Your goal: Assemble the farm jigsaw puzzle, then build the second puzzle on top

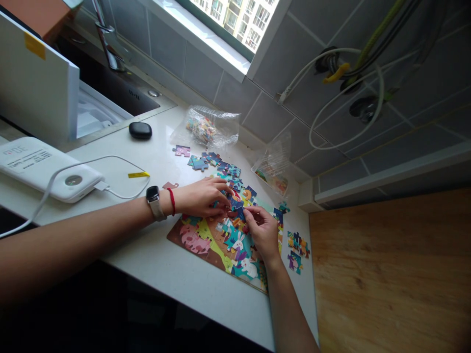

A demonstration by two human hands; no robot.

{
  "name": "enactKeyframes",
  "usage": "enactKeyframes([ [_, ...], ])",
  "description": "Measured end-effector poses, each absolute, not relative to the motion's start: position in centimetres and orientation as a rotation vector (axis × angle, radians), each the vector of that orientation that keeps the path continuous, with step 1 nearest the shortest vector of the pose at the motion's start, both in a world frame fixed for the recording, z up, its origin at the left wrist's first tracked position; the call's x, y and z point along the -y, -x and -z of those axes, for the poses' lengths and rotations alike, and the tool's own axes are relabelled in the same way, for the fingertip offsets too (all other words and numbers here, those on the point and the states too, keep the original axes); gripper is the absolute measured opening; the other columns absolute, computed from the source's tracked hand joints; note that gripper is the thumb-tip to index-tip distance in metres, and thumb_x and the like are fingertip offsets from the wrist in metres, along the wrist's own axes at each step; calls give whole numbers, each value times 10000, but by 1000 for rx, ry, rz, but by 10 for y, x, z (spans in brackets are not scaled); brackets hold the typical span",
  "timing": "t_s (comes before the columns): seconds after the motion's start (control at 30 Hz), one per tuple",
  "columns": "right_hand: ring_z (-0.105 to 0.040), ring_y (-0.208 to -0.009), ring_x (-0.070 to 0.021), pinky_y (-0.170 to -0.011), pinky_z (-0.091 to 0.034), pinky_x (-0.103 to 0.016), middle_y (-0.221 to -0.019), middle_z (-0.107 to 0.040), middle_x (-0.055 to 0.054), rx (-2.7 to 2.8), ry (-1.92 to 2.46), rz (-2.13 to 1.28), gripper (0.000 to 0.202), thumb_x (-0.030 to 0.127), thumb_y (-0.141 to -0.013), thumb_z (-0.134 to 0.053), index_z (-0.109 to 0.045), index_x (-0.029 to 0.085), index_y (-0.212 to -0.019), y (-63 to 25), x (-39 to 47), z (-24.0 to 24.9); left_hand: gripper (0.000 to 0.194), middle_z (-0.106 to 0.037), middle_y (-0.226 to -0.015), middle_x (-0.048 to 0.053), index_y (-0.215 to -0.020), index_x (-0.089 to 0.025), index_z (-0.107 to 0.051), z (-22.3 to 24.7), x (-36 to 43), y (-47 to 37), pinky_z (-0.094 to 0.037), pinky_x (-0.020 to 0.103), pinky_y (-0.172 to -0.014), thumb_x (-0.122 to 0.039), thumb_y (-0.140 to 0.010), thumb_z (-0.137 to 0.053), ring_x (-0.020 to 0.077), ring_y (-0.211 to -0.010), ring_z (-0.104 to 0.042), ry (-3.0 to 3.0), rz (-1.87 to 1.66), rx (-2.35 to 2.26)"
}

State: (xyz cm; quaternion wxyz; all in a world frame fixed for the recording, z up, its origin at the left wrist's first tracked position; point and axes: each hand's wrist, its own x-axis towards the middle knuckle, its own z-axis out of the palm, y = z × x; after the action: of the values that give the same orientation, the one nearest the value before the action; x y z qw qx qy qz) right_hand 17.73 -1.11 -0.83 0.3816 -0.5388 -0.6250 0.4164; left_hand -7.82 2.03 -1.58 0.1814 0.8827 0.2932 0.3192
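A colourful jigsaw puzzle (213, 240) with pigs and white rabbits lies partly assembled on the white counter, close to its front edge. My left hand (208, 197) rests over its upper left part, fingers apart and slightly bent, touching the pieces. Between the thumb and fingers of my right hand (264, 229) is a dark blue puzzle piece (238, 213), held low over the middle of the picture. Loose puzzle pieces (198, 163) lie beyond my left hand, and more puzzle pieces (295, 262) sit to the right of the puzzle.
A clear bag (209, 127) of pieces lies at the back, and another plastic bag (274, 164) covers a picture card near the wall. To the left are a white power bank (47, 169) with a cable, a black oval object (140, 130) and a sink (121, 93).
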Motion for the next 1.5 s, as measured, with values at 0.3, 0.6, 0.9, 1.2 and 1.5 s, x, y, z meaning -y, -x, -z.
enactKeyframes([
  [0.3,-693,-612,-177,-552,-608,-298,-869,-766,-64,1561,1368,-1101,351,533,-817,-802,-774,199,-918,-178,10,15,309,-724,-1328,53,-1133,-343,-815,15,-24,84,-486,426,-1104,-365,-828,-860,290,-1221,-648,-2520,-857,-779],
  [0.6,-660,-537,-171,-505,-531,-265,-647,-711,-18,1638,1431,-1084,308,493,-818,-817,-737,196,-840,-184,10,9,337,-723,-1320,81,-1200,-316,-787,20,-25,83,-505,445,-1075,-390,-873,-827,304,-1250,-631,-2572,-794,-823],
  [0.9,-562,-514,-138,-507,-449,-255,-643,-702,-15,1654,1477,-1022,312,486,-796,-812,-757,180,-773,-185,8,12,253,-723,-1305,109,-1119,-253,-791,19,-24,82,-522,454,-1053,-375,-898,-813,312,-1212,-648,-2596,-798,-841],
  [1.2,-607,-550,-171,-568,-453,-279,-592,-661,6,1945,1553,-775,253,448,-860,-734,-774,201,-824,-181,12,9,241,-703,-1346,95,-1152,-289,-799,19,-24,81,-504,468,-1085,-372,-927,-781,319,-1256,-623,-2591,-741,-867],
  [1.5,-647,-647,-184,-677,-513,-308,-830,-789,-43,2124,1424,-641,213,377,-937,-686,-824,216,-932,-183,11,8,264,-656,-1437,90,-1215,-351,-801,19,-22,79,-493,505,-1116,-355,-957,-746,338,-1331,-587,-2608,-662,-869],
])
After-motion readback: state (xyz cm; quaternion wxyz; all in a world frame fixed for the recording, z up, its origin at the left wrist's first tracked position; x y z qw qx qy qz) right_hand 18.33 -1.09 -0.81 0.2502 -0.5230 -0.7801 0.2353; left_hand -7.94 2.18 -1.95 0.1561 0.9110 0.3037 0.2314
